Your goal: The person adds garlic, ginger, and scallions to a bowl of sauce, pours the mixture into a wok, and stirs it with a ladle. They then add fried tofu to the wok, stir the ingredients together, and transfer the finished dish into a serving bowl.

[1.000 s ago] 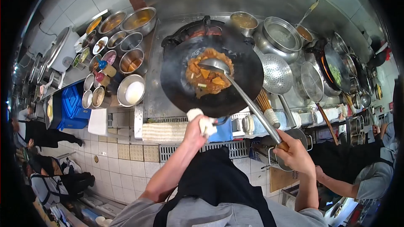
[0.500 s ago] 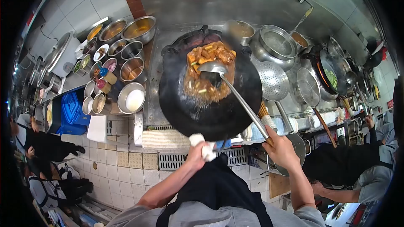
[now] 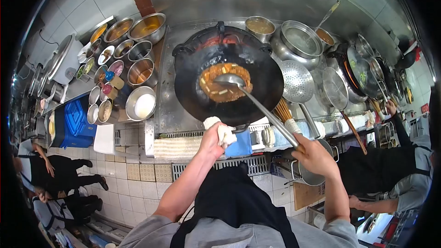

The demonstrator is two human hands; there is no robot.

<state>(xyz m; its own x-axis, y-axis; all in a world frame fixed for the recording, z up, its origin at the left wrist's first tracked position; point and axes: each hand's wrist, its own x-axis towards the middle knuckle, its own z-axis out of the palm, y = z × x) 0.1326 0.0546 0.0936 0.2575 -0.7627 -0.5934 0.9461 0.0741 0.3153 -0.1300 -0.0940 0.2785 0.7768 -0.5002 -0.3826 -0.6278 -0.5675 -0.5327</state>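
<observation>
A black wok sits over the burner, its near edge lower than in a lifted tilt. In it lies saucy brown food with pale pieces, spread in a round pool. My left hand is closed on a folded white cloth at the near rim, beside the wok's small loop handle. With my right hand I grip the wooden end of a long metal ladle. The ladle's bowl rests in the food, back side up.
Bowls and tubs of ingredients, such as a steel bowl, crowd the left counter. To the right are a perforated strainer, a mesh skimmer and a bamboo brush. A co-worker stands at the right; other people are at far left.
The wok's near edge has come down toward the burner and away from me. The food has dropped from a tossed heap into a flat pool. Both hands keep their grips.
</observation>
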